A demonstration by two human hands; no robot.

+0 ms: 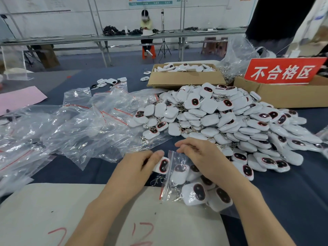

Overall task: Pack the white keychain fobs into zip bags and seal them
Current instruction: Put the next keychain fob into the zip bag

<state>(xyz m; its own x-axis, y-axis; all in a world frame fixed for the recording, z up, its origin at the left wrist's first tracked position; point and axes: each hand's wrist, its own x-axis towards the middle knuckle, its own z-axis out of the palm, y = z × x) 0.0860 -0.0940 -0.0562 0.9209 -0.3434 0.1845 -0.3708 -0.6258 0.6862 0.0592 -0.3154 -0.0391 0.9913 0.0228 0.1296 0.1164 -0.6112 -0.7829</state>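
Note:
My left hand [140, 164] grips a white keychain fob [162, 165] with a dark oval face, right at the open mouth of a clear zip bag [179, 183]. Several fobs lie inside that bag, which rests on the table in front of me. My right hand [200, 155] lies over the bag's upper part with its fingers curled at the mouth edge, holding it. A big heap of white fobs [221, 121] with metal clasps spreads across the dark table to the right and behind my hands.
Empty zip bags [79, 125] with red seal strips are strewn at left. Two cardboard boxes stand behind the heap, one [184, 79] with fobs, one [280, 93] bearing a red sign. A beige board [53, 210] lies at the near edge. A person sits at a far bench.

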